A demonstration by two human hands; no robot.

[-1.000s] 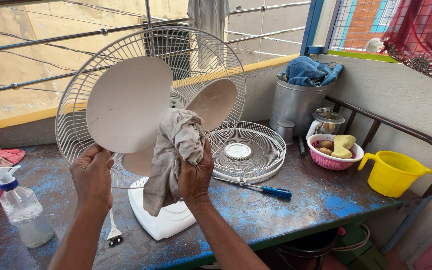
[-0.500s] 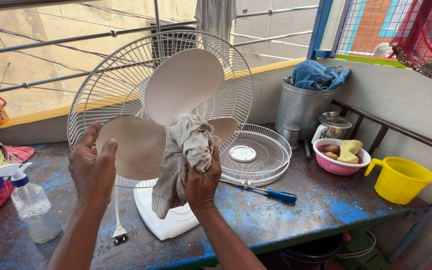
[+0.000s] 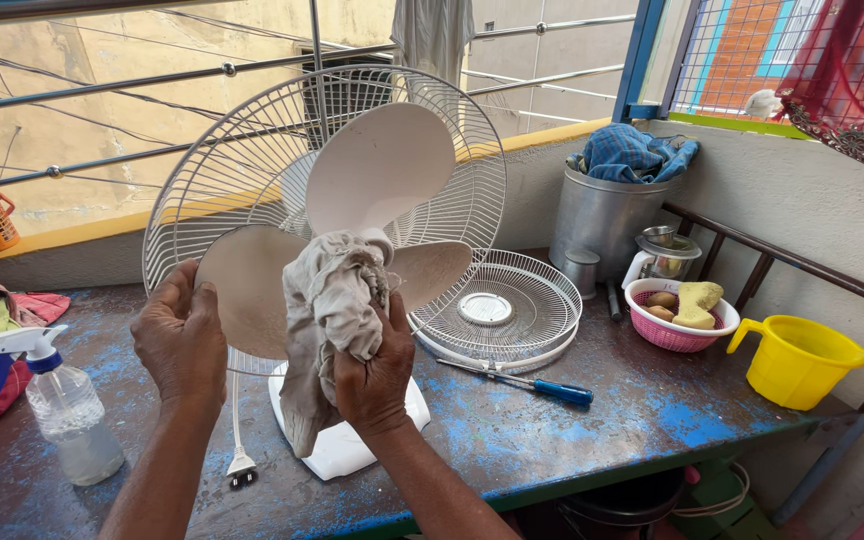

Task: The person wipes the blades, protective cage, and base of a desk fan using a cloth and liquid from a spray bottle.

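Observation:
A white table fan (image 3: 382, 170) stands on the worn blue table (image 3: 552, 440) with its front grille off and its rear wire guard (image 3: 242, 170) behind the blades. My left hand (image 3: 180, 338) grips the edge of the lower left blade (image 3: 252, 290). A crumpled grey-beige cloth (image 3: 330, 300) is pressed against the fan hub by my right hand (image 3: 374, 378), which is closed around it. The fan's white base (image 3: 352, 450) shows below the cloth.
The detached front grille (image 3: 497, 310) lies flat to the right with a blue-handled screwdriver (image 3: 542, 388) beside it. A spray bottle (image 3: 62, 410) stands left, the fan's plug (image 3: 242, 468) near it. A metal bucket (image 3: 607, 215), pink basket (image 3: 677, 325) and yellow jug (image 3: 802, 360) sit right.
The fan blades have turned, one large blade going from left to the top. My left hand slid down to the lower left blade. The cloth stays at the hub.

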